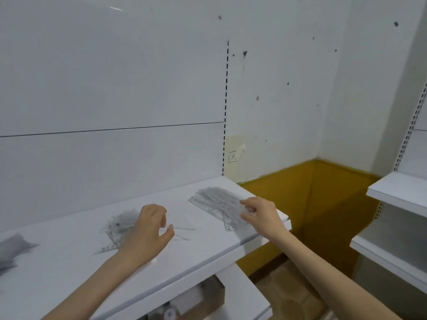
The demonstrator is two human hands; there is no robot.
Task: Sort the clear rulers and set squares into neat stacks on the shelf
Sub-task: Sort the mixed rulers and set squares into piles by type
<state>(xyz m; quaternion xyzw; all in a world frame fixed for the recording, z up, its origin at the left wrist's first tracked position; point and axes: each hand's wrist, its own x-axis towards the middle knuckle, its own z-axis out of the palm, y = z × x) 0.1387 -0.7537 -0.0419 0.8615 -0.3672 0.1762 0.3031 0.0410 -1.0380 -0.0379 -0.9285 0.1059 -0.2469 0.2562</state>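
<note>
Your left hand (150, 229) is over the middle of the shelf (69, 273), fingers curled, thumb and forefinger pinching a thin clear piece (182, 228); ruler or set square, it's too blurred to tell. Just behind that hand lies a loose heap (117, 227) of clear rulers and set squares, fanned out on the shelf. At the shelf's right end your right hand (258, 213) curls its fingers round the near edge of the ruler stack (215, 202), which lies flat. A third pile (11, 250), blurred, sits at the shelf's left end
</note>
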